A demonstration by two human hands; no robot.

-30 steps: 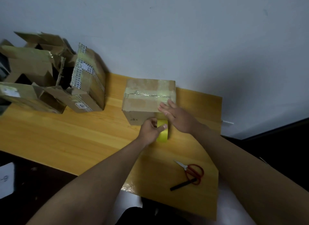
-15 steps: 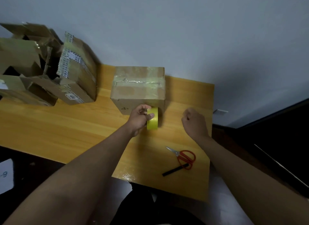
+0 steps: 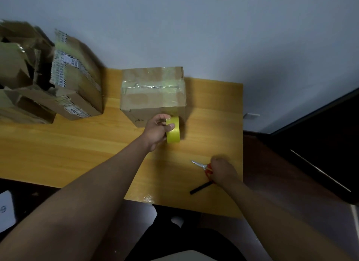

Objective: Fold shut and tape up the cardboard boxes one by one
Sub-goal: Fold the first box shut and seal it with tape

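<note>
Your left hand (image 3: 157, 130) grips the yellow tape roll (image 3: 173, 129), thumb over its outer band and fingers curled round the far side. The roll stands on edge, its flat faces turned left and right, just in front of the closed cardboard box (image 3: 153, 94) and touching or nearly touching its near face. That box sits at the desk's (image 3: 58, 144) far edge against the wall, its long axis running left to right, and a tape seam lies along that axis across the folded top. Your right hand (image 3: 223, 171) is curled over the red handles of the scissors (image 3: 204, 167) near the desk's right edge; whether the fingers have closed on them is blurred. The blades point left and away. A black pen (image 3: 200, 189) lies just beside the scissors. Open boxes (image 3: 48, 82) crowd the far left corner.
</note>
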